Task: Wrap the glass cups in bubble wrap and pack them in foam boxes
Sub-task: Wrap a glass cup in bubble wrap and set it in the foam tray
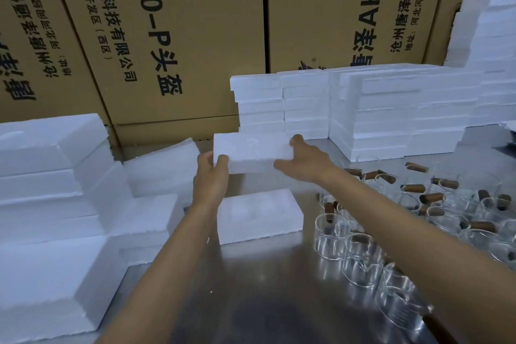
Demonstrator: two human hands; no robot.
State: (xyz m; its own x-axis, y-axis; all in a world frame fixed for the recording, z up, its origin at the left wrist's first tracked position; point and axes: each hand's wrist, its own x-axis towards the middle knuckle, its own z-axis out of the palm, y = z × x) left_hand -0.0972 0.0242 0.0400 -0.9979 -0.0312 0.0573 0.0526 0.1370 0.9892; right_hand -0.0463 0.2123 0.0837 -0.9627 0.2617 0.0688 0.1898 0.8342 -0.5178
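Note:
Both hands hold one white foam box point(251, 152) up above the steel table. My left hand point(210, 176) grips its left end with thumb and fingers curled round the corner. My right hand point(303, 160) clasps its right end, fingers over the top edge. Directly below, a second foam box point(258, 215) lies flat on the table. Many clear glass cups point(360, 254) with brown wooden handles crowd the right side of the table. No bubble wrap shows.
Stacks of foam boxes stand at the left point(55, 204) and along the back right point(377, 109). Tall cardboard cartons point(173, 36) form a wall behind. The shiny steel table point(251, 301) reaches toward me between my arms.

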